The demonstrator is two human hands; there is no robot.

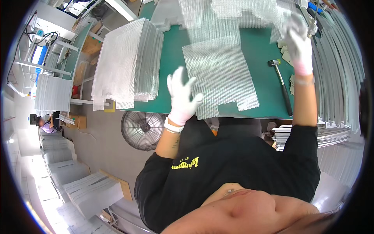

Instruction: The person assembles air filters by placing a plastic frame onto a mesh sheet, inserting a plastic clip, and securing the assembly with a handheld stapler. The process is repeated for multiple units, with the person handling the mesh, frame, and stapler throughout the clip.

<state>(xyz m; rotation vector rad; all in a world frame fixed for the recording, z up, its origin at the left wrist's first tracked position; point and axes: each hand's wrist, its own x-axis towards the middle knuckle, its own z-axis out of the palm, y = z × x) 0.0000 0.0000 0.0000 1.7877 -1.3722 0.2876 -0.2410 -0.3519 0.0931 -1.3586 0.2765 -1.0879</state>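
My left hand (183,95), in a white glove, is raised with fingers spread beside the left edge of a metal mesh sheet (222,74). It holds nothing. The sheet lies on the green tabletop (171,50) and has a notch in its near edge. My right hand (299,46), also gloved, reaches to the far right of the table. Motion smears its fingers, so I cannot tell whether they grip the blurred mesh beside them. More mesh sheets (245,15) lie in layers at the back.
A tall stack of mesh sheets (120,58) stands at the left. A black-handled hammer (283,84) lies on the right of the table, near small pale pieces (287,57). Long metal strips (339,70) line the right side. A floor fan (143,130) stands below the table's left.
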